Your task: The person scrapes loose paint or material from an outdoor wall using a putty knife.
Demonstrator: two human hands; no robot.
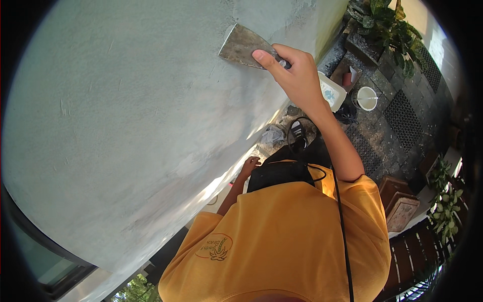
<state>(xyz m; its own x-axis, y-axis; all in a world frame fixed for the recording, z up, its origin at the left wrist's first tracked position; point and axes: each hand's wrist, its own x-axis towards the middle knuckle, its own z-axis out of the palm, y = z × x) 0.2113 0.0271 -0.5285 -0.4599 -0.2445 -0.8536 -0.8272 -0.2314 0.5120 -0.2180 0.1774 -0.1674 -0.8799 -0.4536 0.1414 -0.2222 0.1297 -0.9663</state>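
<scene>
My right hand [297, 75] is closed around the handle of a putty knife [244, 46], with the thumb pressed on its broad metal blade. The blade lies against or very close to a pale grey plastered wall [126, 100], its wide edge pointing left; whether it touches cannot be made out. Faint scratches and uneven patches mark the wall's surface. Low beside my waist hangs my left hand [251, 163], small in view near the wall's lower edge. Its fingers look loosely apart, and nothing shows in them.
On the paved floor to the right stand a white tray [338, 103] with pale residue and a white bucket [367, 98]. A plastic bag [273, 134] lies near my shoe [298, 132]. Potted plants [390, 30] are at the far right; a dark-framed window [45, 256] is lower left.
</scene>
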